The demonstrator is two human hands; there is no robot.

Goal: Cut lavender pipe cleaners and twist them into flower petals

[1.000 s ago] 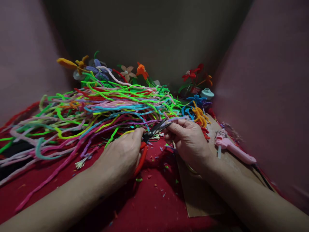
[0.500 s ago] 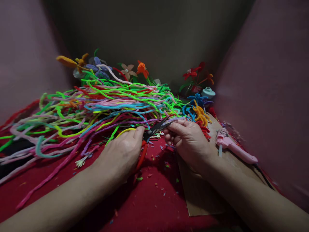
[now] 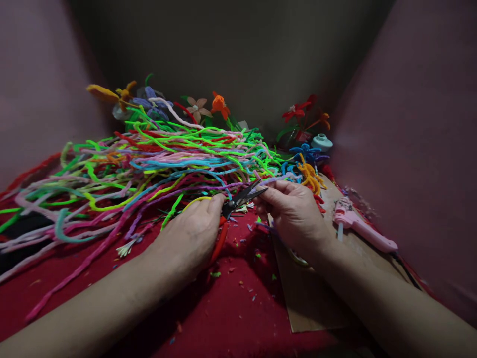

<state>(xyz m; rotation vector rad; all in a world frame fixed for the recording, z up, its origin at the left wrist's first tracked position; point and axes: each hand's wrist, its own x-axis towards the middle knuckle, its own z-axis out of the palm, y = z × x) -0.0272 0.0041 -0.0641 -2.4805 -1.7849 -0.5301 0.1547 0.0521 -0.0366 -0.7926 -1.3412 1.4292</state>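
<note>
My left hand is closed around the red handles of a pair of scissors, whose dark blades are parted and point right, toward my other hand. My right hand pinches a lavender pipe cleaner close to the blade tips; one length shows above the fingers, and a purple end sticks out below the palm. The fingers hide where it is gripped. Behind both hands spreads a heap of loose pipe cleaners in green, pink, blue, yellow and red.
A pink glue gun lies on a brown board at right. Orange pipe-cleaner pieces and a blue flower sit behind my right hand. More pipe-cleaner flowers stand at the back. Fuzz scraps dot the red cloth.
My right hand has shifted slightly, and more of the lavender pipe cleaner shows above and below it. The left hand and the scissors have hardly moved.
</note>
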